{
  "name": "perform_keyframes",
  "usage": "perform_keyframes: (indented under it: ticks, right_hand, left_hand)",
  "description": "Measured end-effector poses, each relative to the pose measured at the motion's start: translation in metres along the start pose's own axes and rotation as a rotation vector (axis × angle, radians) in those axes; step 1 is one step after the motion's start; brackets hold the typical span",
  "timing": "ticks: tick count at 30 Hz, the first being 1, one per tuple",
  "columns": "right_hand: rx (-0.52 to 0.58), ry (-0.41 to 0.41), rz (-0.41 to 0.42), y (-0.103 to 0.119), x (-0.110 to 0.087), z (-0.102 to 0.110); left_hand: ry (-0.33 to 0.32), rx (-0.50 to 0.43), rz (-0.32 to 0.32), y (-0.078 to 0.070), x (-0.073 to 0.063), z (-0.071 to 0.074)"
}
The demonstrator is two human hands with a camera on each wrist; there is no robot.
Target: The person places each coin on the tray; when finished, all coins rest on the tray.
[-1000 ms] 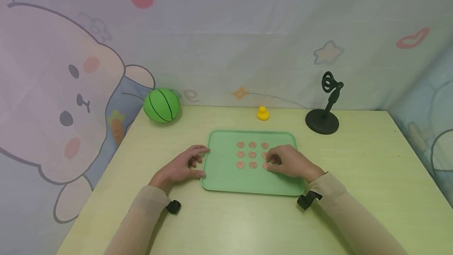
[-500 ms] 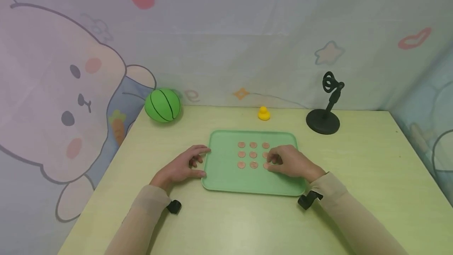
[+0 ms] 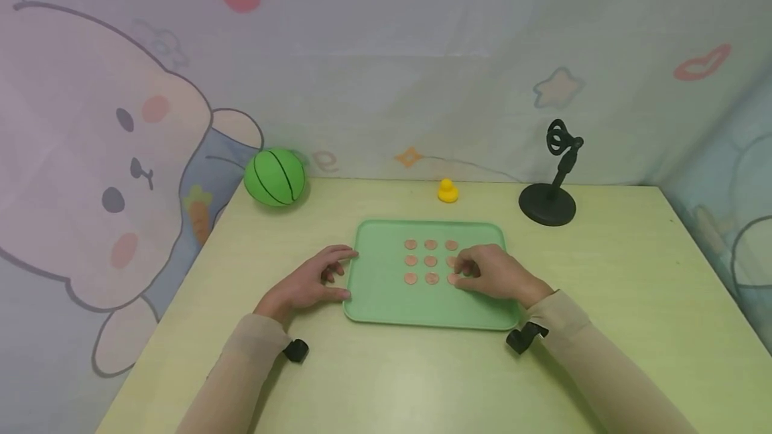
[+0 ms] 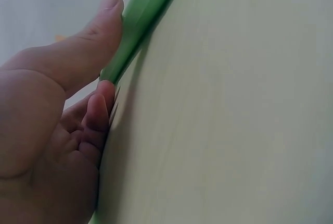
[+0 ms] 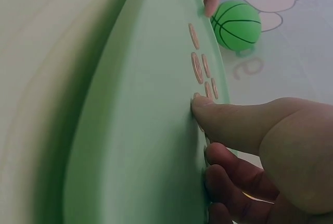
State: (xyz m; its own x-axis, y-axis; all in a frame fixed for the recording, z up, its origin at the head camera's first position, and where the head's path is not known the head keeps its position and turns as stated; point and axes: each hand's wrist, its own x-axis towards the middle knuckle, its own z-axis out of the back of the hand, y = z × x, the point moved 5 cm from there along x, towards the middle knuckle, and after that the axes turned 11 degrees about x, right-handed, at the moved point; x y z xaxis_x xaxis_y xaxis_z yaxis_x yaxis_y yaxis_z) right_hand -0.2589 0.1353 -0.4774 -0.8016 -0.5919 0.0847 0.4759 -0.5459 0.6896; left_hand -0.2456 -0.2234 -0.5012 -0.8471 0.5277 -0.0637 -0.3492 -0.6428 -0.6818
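Observation:
Several copper-coloured coins point(image 3: 431, 261) lie flat in three rows of three on a light green tray point(image 3: 378, 300). At the tray's left edge is my left hand point(image 3: 307, 283), its thumb and index fingertip touching the rim, other fingers loosely bent; the left wrist view has its thumb along the green side point(image 4: 139, 18). My right hand point(image 3: 497, 273) is over the right-hand column. Its thumb tip rests at the front right coin point(image 3: 452, 278), and its bent fingers touch down just behind, partly covering the middle right coin point(image 3: 450, 261). In the right wrist view, thumb point(image 5: 223, 120) and fingers stand apart.
Behind the tray, a yellow toy duck point(image 3: 447, 191) stands near the table's back edge. A green ball point(image 3: 275, 177) sits at the back left, and a black stand point(image 3: 547, 205) with a clip at the back right. A printed cloth point(image 3: 374, 52) hangs behind the pale table point(image 3: 386, 380).

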Motion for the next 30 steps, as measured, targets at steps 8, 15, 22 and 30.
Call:
perform_keyframes:
  ticks: [8,15,22,30]
  right_hand:
    - [0.030,0.023,-0.025,-0.002,-0.007,0.001]
    - [0.062,-0.047,0.007,-0.004,-0.024,0.028]
    - [0.017,-0.182,-0.008,-0.017,-0.042,0.072]
    - [-0.167,-0.374,-0.073,-0.043,-0.063,0.123]
  left_hand:
    - [-0.001,0.003,-0.004,0.002,-0.001,-0.004]
    - [-0.002,-0.012,0.025,0.003,0.000,-0.002]
    - [0.001,-0.033,0.085,0.001,0.002,0.004]
    - [-0.154,0.106,0.033,-0.006,0.020,0.033]
